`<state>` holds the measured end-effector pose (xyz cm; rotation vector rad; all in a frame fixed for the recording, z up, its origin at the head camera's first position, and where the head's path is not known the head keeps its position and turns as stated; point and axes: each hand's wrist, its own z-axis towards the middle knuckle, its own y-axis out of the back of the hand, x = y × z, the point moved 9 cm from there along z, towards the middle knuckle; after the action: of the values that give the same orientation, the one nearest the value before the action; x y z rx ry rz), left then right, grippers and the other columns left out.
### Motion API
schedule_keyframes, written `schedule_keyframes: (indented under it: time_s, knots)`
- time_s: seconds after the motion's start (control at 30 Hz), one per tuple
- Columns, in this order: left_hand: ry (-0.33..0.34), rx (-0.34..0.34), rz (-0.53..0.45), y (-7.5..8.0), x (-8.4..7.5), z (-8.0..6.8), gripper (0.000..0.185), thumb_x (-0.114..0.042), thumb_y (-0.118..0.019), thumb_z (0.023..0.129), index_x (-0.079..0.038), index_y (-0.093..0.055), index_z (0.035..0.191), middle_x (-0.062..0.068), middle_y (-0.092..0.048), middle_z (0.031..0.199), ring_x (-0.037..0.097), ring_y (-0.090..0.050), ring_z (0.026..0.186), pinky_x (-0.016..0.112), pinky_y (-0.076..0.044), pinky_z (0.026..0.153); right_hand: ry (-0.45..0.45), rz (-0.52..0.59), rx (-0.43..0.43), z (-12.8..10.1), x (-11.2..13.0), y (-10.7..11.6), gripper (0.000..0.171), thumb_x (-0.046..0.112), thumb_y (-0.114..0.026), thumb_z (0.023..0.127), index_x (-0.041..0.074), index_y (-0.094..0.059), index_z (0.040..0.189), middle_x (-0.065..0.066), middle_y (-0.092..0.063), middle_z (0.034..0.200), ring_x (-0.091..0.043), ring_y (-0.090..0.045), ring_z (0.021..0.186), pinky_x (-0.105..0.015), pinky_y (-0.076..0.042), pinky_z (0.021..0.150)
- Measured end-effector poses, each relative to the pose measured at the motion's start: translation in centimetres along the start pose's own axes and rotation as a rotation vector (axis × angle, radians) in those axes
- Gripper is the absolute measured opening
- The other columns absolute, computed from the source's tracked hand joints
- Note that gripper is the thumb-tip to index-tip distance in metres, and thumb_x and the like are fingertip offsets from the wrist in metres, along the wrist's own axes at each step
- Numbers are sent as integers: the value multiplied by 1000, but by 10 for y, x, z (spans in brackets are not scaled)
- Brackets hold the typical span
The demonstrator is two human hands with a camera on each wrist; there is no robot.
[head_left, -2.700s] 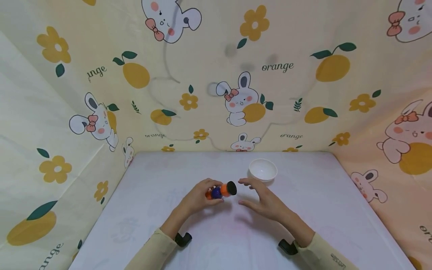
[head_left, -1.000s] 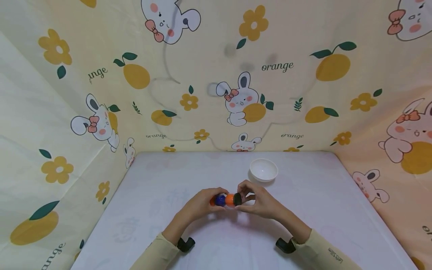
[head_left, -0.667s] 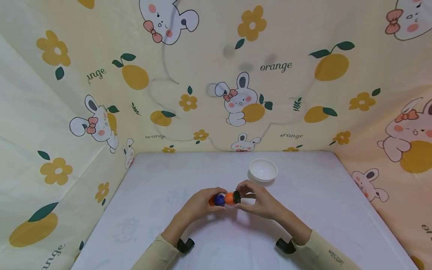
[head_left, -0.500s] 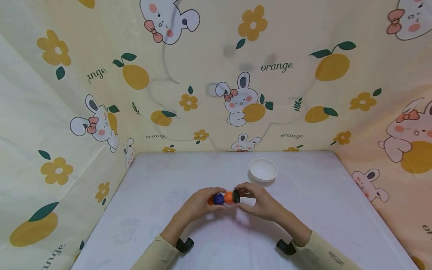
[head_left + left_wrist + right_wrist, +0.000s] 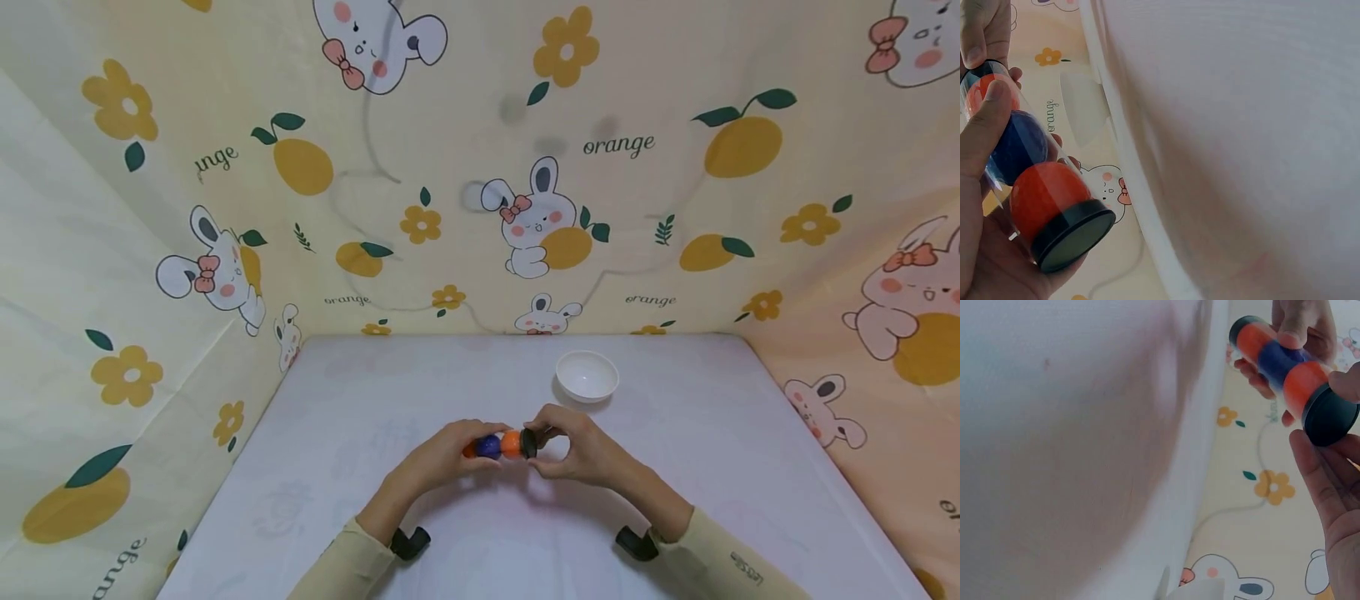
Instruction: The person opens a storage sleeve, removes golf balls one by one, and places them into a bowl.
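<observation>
L fingers round clear tube w/ balls, R fingers on dark cap, prob. pinch

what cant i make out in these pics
Head view: the clear tube's left-end cap, hidden by the left grip.
Left wrist view: part of the upper orange ball, behind the left thumb.
Right wrist view: part of the right grip, cut off by the right edge.
Head view: lettering on the right sleeve, too small to read surely.
</observation>
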<state>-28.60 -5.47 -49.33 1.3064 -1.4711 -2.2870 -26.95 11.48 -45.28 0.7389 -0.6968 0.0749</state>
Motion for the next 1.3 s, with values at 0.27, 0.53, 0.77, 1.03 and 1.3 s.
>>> schedule_keyframes:
  time_s: [0.27,0.53,0.77,1.03,1.3]
  knots:
    - [25,40,-48,-5,2,1,55,-33,-79,99,-20,-63,151,2,-72,135,13,-65,119,39,-54,107,72,4,54,1,3,-1,46,-7,-88,80,2,-64,118,-5,-69,108,-16,-73,91,-35,-65,79]
    - [39,-15,-1,2,2,1,57,-32,-81,98,-23,-63,151,1,-71,134,14,-65,119,40,-54,107,-71,40,13,-2,-8,2,45,4,-89,88,4,-67,128,-5,-72,116,-22,-73,98,-38,-65,84]
    - [30,-80,60,5,1,0,57,-34,-81,98,-22,-63,151,2,-72,135,19,-65,119,42,-55,105,-305,86,-56,-6,-27,-1,37,19,-89,91,9,-72,123,-4,-73,115,-22,-72,96,-37,-64,84]
    - [38,-105,55,4,1,0,57,-32,-82,97,-23,-64,150,2,-73,133,19,-66,117,43,-55,104,-308,116,-123,-7,-26,2,39,9,-94,83,7,-73,115,-4,-72,108,-22,-72,91,-34,-64,82]
    - [71,-110,62,5,2,1,58,-32,-82,97,-24,-63,151,2,-72,131,20,-66,117,45,-55,105,-298,105,-161,-7,-25,4,39,11,-95,83,8,-74,115,-4,-72,107,-23,-72,89,-35,-64,82]
